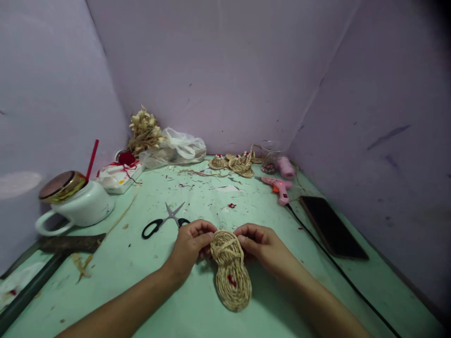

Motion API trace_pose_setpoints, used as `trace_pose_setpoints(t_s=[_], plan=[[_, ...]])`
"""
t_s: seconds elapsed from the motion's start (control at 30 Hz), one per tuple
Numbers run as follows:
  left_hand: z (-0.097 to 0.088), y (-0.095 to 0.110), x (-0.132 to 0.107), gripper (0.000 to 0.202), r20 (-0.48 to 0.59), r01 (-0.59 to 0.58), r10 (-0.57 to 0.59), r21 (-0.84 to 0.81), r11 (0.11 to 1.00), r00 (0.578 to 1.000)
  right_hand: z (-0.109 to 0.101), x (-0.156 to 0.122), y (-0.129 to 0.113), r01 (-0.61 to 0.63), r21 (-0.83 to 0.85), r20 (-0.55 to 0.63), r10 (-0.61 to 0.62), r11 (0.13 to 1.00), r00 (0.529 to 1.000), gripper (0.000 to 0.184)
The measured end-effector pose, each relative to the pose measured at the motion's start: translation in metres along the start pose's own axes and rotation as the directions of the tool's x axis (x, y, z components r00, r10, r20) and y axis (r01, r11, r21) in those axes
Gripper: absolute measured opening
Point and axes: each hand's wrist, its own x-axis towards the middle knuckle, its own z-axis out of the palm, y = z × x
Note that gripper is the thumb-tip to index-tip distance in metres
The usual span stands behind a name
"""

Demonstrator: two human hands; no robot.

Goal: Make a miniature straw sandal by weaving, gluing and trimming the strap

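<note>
A small braided straw slipper (232, 281) lies in front of me, its narrow end near me wide and coiled, with a bit of red yarn (231, 280) at its middle. A woven strap crosses its far part. My left hand (197, 241) pinches the far left edge of the slipper between thumb and fingers. On the opposite edge, my right hand (259, 241) pinches it in the same way; some of its fingertips are hidden behind the straw. Scissors (171, 216) with black handles lie spread just beyond my left hand.
A pink glue gun (278, 187) with a black cord and a phone (331, 225) lie at the right. Left stand a white mug (88, 204) and a hammer (72, 242). Along the back are more straw slippers (241, 164), a plastic bag (181, 148), dried flowers (143, 131) and pink thread (285, 167).
</note>
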Motion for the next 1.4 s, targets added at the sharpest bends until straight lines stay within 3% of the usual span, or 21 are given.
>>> trace_pose_setpoints(t_s=[0.1,0.2,0.33,0.73,1.0,1.13,1.27,1.4], plan=[[0.002,0.001,-0.001,0.017,-0.019,0.007,-0.007,0.022,1.000,1.000,-0.002,0.002,0.003,-0.001,-0.060,-0.071,-0.004,0.998,0.998,0.024],[0.006,0.003,0.000,0.017,-0.105,0.015,-0.009,0.064,0.998,0.994,-0.006,0.003,0.004,0.076,-0.262,-0.178,-0.125,0.962,0.976,0.017],[0.008,0.005,0.001,0.013,-0.172,0.042,-0.021,0.123,0.991,0.985,-0.006,-0.001,-0.001,0.111,-0.409,-0.139,-0.182,0.906,0.973,0.019],[0.008,0.000,0.003,0.005,-0.120,0.034,-0.014,0.169,0.985,0.993,0.000,-0.003,0.000,0.113,-0.434,-0.067,-0.157,0.894,0.985,0.023],[0.008,0.000,0.003,0.005,-0.124,0.035,-0.014,0.167,0.985,0.992,-0.002,-0.003,-0.001,0.131,-0.370,-0.092,-0.177,0.920,0.980,0.022],[0.008,0.000,0.004,0.006,-0.149,0.029,-0.008,0.144,0.989,0.989,-0.018,0.003,-0.003,0.112,-0.422,-0.252,-0.235,0.900,0.939,0.022],[0.006,-0.001,0.004,0.007,-0.159,0.068,-0.047,0.131,0.989,0.986,-0.038,0.007,-0.012,0.114,-0.327,-0.415,-0.250,0.938,0.874,0.028],[0.003,-0.011,0.007,0.006,-0.106,0.023,-0.015,0.075,0.997,0.994,-0.059,0.006,-0.025,0.076,-0.274,-0.563,-0.223,0.959,0.796,0.034]])
